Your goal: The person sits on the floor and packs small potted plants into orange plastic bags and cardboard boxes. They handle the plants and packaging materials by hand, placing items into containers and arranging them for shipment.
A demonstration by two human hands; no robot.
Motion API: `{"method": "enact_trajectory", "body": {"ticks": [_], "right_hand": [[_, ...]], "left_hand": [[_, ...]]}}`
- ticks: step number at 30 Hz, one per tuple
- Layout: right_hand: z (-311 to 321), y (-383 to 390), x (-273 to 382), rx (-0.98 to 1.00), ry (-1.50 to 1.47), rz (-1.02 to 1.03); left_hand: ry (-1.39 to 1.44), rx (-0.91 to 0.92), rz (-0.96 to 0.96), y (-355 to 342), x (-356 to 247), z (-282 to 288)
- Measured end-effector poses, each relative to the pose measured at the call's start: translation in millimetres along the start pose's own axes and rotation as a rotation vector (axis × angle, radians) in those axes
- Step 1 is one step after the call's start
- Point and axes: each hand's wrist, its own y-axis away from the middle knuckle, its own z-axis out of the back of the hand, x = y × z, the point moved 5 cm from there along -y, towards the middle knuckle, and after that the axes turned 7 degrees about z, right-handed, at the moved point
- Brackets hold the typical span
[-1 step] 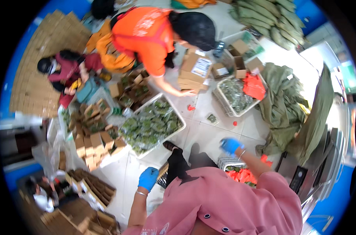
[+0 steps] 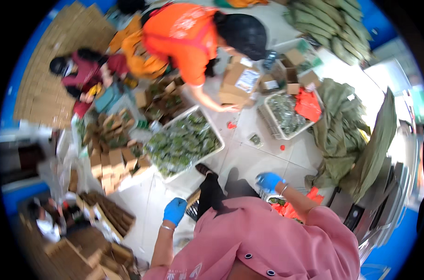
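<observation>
Hands apart, left hand (image 2: 175, 211) and right hand (image 2: 269, 182) blue-gloved, can't tell if gripping, crumpled red plastic (image 2: 288, 211) at right's 5 o'clock, bagged leafy greens (image 2: 180, 145) at left's 12 o'clock.

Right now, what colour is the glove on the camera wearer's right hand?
The glove is bright blue, seen best in the head view.

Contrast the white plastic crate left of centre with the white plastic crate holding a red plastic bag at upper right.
The left white plastic crate looks larger than the right white plastic crate. The left crate shows only bagged greens; the right crate also holds the red plastic bag. The left crate shows mostly rim; the right crate, a slotted side wall too. Both stand on pale tiles.
</observation>
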Motion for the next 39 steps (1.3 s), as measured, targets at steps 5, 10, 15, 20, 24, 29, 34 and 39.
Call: {"method": "enact_trajectory", "body": {"ticks": [5,10,15,20,24,29,34,39], "right_hand": [[-15,-9,35,0.239,0.047,0.132],[75,-45,-18,-0.056,0.264,0.008],[80,-68,-16,-0.029,0.072,-0.016],[29,-64,52,0.057,0.290,0.182],[-1,-59,93,0.209,0.425,0.103],[-26,-94,128,0.154,0.412,0.084],[-66,-143,215,0.127,0.303,0.065],[-167,-207,279,0.330,0.235,0.195]], "left_hand": [[-0.404,0.015,-0.355,46,143,-89],[-0.161,0.136,-0.077,83,169,-144],[-0.248,0.068,-0.080,65,172,-131],[0.211,-0.080,-0.002,20,235,-113],[0.303,0.078,0.162,-16,230,-78],[0.598,0.142,0.302,-38,179,1],[0.636,0.157,0.242,-105,230,21],[0.517,0.150,0.147,-135,239,67]]}}
